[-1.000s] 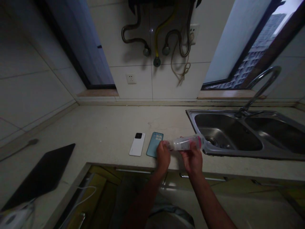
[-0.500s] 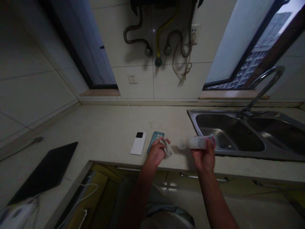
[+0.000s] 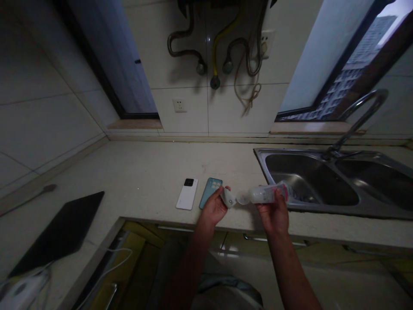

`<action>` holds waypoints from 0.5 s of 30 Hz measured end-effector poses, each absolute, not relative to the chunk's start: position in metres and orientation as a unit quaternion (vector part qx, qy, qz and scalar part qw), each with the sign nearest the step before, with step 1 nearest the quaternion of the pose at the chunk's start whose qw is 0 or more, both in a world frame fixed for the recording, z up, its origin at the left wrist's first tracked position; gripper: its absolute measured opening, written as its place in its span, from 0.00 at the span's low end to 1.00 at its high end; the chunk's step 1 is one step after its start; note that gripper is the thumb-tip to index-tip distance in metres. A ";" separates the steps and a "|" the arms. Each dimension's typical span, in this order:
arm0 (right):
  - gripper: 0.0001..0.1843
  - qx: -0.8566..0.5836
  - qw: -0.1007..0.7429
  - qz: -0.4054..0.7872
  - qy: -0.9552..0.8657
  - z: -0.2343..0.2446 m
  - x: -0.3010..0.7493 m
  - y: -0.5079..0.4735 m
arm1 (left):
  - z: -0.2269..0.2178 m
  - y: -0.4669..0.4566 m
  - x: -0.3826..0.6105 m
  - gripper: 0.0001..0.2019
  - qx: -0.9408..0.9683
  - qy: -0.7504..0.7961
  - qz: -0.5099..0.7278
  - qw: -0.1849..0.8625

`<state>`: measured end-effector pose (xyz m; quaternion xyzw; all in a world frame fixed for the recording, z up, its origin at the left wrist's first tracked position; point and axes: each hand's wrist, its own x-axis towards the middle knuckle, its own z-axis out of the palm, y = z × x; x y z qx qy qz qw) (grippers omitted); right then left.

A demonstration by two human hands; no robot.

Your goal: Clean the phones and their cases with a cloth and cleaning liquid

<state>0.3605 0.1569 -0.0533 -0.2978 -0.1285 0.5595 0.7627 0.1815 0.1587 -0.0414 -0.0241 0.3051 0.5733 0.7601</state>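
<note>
A: What do we have in the hands?

B: We see the left hand (image 3: 213,209) closed on a small pale folded piece (image 3: 229,197), fingers pinching its lower edge. Cloth or paper, we can't tell.

A: And the right?

B: The right hand (image 3: 274,214) holds a small clear bottle (image 3: 266,193) lying on its side, fingers wrapped under and around the body. We see pink at the end toward the sink. The flip cap (image 3: 242,198) hangs open at the end facing the left hand.

A: Gap between the two?

B: The cap end sits just beside the folded piece. We can't tell if they touch. Both are held up over the front edge of the tabletop (image 3: 145,172), not resting on it.

A: What's around them?

B: We have a white phone (image 3: 186,194) lying camera side up and a teal phone case (image 3: 210,191) just beside it, both flat on the tabletop. The left hand overlaps the case's near corner in view. The steel sink (image 3: 338,209) is right of the bottle, with a curved faucet (image 3: 355,125) behind the basin. A black board (image 3: 61,228) lies well off to the left. On the wall we see a socket (image 3: 179,104) and hoses (image 3: 222,47) above it.
</note>
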 end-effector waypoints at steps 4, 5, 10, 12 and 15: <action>0.20 -0.307 0.757 0.557 -0.150 -0.054 0.358 0.157 | -0.040 0.160 0.185 0.06 -0.065 0.287 0.581 0.759; 0.20 -0.309 0.756 0.555 -0.156 -0.054 0.358 0.157 | -0.040 0.160 0.185 0.07 -0.069 0.285 0.578 0.761; 0.22 -0.311 0.754 0.562 -0.139 -0.056 0.359 0.159 | -0.039 0.157 0.183 0.17 -0.070 0.264 0.563 0.780; 0.23 -0.309 0.753 0.567 -0.128 -0.056 0.358 0.159 | -0.039 0.156 0.181 0.21 -0.063 0.259 0.562 0.783; 0.22 -0.309 0.753 0.566 -0.133 -0.054 0.357 0.159 | -0.041 0.155 0.180 0.27 -0.043 0.267 0.554 0.787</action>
